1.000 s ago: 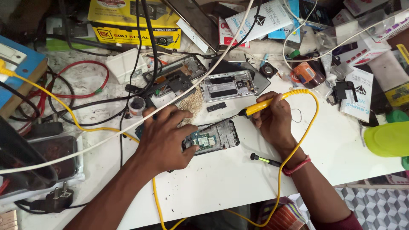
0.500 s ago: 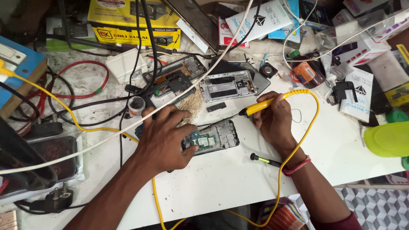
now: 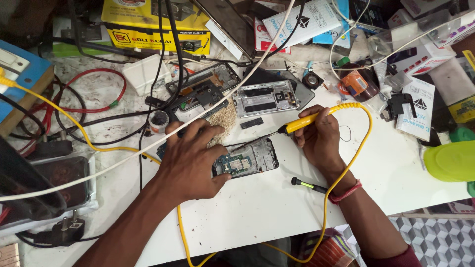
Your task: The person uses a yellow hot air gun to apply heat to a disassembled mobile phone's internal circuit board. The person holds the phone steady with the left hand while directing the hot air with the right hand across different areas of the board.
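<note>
An opened phone with its circuit board exposed [image 3: 247, 159] lies on the white table [image 3: 277, 207]. My left hand [image 3: 190, 160] presses flat on its left end, holding it still. My right hand [image 3: 319, 138] grips a yellow-handled soldering iron [image 3: 299, 123] like a pen, its dark tip pointing left just above the phone's top edge. A yellow cord [image 3: 363, 148] loops from the iron around my right wrist and down off the table. A small black and green screwdriver [image 3: 308, 184] lies below my right hand.
A second opened phone frame [image 3: 264, 98] and a dark back cover [image 3: 198, 94] lie behind the work. A small black pot [image 3: 159, 121], red and black wires [image 3: 94, 106], a yellow box [image 3: 158, 24], white packets [image 3: 415, 106] and a green object [image 3: 450, 160] crowd the table.
</note>
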